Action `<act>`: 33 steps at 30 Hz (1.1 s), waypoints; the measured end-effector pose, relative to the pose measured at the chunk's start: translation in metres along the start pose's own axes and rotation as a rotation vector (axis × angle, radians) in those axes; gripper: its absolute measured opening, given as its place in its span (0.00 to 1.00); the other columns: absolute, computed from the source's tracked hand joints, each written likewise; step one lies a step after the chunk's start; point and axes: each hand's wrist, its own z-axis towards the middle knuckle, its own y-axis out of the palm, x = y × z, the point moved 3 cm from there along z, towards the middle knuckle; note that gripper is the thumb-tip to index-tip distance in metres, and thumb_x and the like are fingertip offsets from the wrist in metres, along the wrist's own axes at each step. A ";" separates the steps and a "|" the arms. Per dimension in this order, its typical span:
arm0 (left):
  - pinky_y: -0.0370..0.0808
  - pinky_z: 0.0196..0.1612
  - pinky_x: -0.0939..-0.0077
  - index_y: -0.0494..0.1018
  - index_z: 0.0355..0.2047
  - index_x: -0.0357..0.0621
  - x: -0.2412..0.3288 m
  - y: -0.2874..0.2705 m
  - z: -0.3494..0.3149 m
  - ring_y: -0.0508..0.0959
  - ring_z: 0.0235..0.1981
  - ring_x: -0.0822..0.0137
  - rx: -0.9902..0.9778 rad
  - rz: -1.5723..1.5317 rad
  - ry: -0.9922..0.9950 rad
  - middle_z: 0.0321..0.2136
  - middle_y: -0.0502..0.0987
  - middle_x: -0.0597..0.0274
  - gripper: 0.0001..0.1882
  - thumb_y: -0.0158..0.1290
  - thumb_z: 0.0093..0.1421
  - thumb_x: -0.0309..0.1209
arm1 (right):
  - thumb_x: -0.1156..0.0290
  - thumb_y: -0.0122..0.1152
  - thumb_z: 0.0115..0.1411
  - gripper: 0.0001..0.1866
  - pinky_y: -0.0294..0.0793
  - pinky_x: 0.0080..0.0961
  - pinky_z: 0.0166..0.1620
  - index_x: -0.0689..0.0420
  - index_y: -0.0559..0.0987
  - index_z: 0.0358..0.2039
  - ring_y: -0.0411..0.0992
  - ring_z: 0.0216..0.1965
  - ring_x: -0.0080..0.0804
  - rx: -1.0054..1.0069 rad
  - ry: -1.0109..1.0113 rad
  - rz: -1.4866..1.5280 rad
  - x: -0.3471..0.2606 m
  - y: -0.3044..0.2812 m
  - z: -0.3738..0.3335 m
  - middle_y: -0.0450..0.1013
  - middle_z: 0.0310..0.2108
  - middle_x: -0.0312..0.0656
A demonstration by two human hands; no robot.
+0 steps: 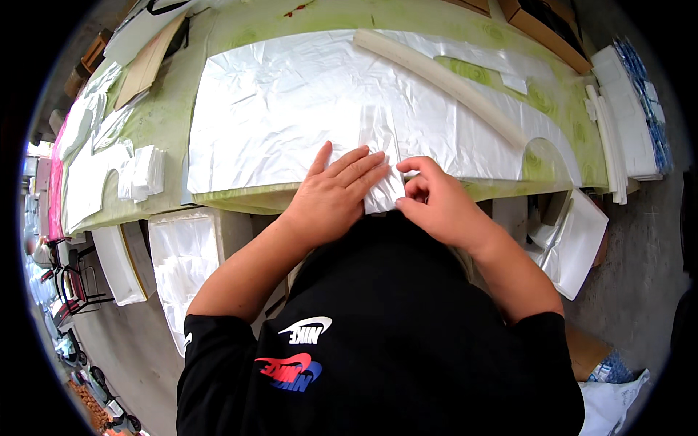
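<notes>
A narrow folded strip of thin white plastic film point(382, 195) lies at the table's near edge, its lower end close to my body. My left hand point(329, 190) rests flat on the strip's left side, fingers stretched out toward the right. At the strip's right edge, my right hand point(442, 202) has its fingers curled, with the index finger and thumb on the film's margin. Beneath both hands spreads a large wrinkled sheet of white plastic film point(273, 109). Part of the strip is hidden under my left fingers.
A long pale tube point(443, 87) lies slantwise across the sheet. The table has a green patterned cover point(254, 198). Folded white plastic pieces point(142, 173) and cardboard point(149, 62) lie left. White bins point(185, 254) stand below the table, and a brown box point(545, 33) sits far right.
</notes>
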 end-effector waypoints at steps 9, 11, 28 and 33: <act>0.63 0.68 0.51 0.79 0.53 0.50 -0.009 -0.011 0.013 0.75 0.60 0.56 0.142 -0.295 -0.023 0.55 0.79 0.61 0.24 0.52 0.56 0.18 | 0.76 0.66 0.49 0.22 0.67 0.42 0.59 0.51 0.80 0.47 0.71 0.53 0.46 0.208 -0.715 -0.580 0.014 -0.016 0.023 0.77 0.49 0.38; 0.67 0.63 0.54 0.81 0.47 0.46 -0.015 -0.010 0.016 0.76 0.54 0.54 0.175 -0.304 -0.112 0.50 0.80 0.61 0.17 0.54 0.58 0.21 | 0.74 0.67 0.49 0.17 0.69 0.42 0.54 0.52 0.81 0.42 0.73 0.48 0.45 0.231 -0.733 -0.572 0.012 -0.016 0.029 0.78 0.44 0.37; 0.71 0.53 0.56 0.80 0.36 0.45 -0.035 -0.010 0.049 0.78 0.46 0.51 0.136 -0.131 -0.465 0.43 0.80 0.58 0.10 0.61 0.61 0.37 | 0.61 0.56 0.64 0.17 0.73 0.46 0.44 0.58 0.82 0.25 0.74 0.38 0.48 0.410 -0.283 -0.809 0.007 -0.005 0.072 0.77 0.30 0.45; 0.55 0.71 0.46 0.68 0.65 0.53 -0.027 0.000 0.047 0.58 0.72 0.46 0.230 -0.024 -0.131 0.70 0.62 0.52 0.30 0.56 0.65 0.46 | 0.60 0.57 0.64 0.14 0.74 0.46 0.45 0.58 0.82 0.35 0.75 0.39 0.48 0.355 -0.207 -0.799 0.002 -0.006 0.073 0.79 0.33 0.45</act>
